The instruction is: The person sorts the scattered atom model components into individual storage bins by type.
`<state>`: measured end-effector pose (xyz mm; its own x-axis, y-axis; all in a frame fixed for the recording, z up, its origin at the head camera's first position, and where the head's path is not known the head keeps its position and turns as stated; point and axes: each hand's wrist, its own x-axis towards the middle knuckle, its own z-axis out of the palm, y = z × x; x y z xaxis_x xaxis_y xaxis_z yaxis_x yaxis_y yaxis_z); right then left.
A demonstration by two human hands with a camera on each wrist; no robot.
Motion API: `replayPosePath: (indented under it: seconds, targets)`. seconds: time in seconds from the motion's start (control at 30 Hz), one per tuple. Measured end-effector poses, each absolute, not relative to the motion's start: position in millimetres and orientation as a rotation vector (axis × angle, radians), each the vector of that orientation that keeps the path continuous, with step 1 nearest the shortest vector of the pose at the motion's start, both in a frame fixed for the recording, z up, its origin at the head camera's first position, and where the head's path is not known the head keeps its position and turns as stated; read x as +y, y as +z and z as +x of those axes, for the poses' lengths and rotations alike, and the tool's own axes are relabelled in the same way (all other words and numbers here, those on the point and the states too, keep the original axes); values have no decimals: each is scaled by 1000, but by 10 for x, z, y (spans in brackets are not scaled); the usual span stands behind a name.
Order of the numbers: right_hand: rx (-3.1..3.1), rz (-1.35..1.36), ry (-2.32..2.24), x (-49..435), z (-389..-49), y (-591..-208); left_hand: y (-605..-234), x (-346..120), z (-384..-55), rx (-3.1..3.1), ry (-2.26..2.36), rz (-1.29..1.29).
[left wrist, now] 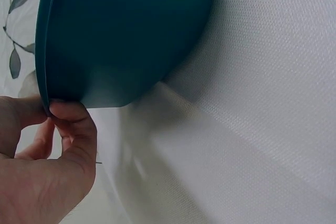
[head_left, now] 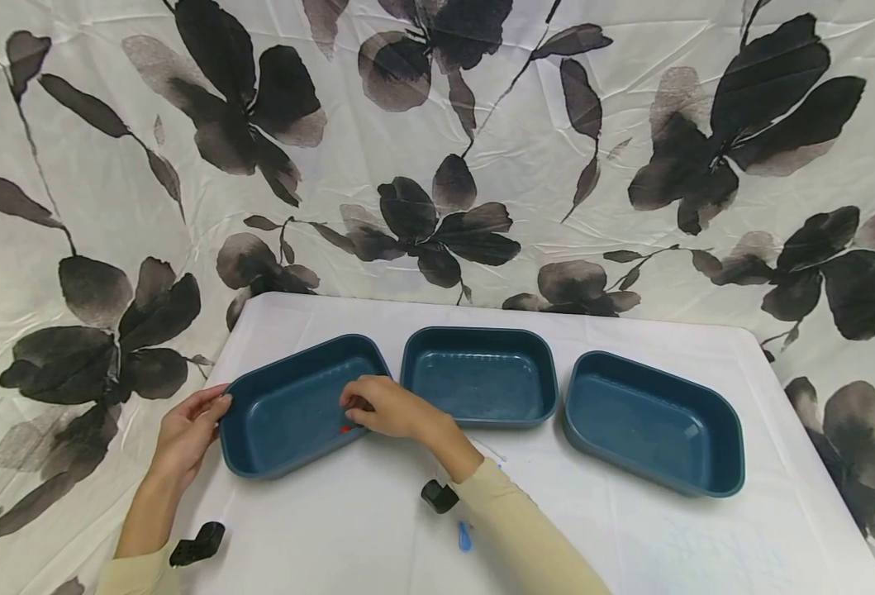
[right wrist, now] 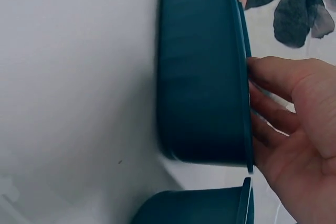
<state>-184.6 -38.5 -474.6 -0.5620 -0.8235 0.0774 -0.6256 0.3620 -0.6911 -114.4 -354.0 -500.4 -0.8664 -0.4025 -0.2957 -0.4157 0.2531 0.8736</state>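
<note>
In the head view, a dark teal rectangular bin [head_left: 281, 450] stands at an angle on the left of the table. My left hand [head_left: 187, 434] pinches its left rim; the left wrist view shows thumb and finger on either side of the rim [left wrist: 43, 51]. My right hand [head_left: 385, 405] is over the right end of the same bin, its fingers bent down inside. By the thumb, a small red piece [head_left: 344, 429] shows against the near wall. In the right wrist view, the thumb [right wrist: 273, 72] lies at the rim; the fingertips are hidden behind it.
A second teal bin [head_left: 480, 423] stands in the middle and a third [head_left: 630, 463] on the right. Near the right forearm lie a small blue item [head_left: 464, 537] and a thin white stick [head_left: 491, 450]. Behind the white table [head_left: 318, 545] hangs a floral cloth [head_left: 556, 165].
</note>
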Motion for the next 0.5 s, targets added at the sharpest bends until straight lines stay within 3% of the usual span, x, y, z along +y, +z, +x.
replayPosePath:
  seconds: [0.5]
  targets:
    - [2441,-1299,-1148,-154,-1713,-4718,-4999,-3538,-1138,2478,1737,-808]
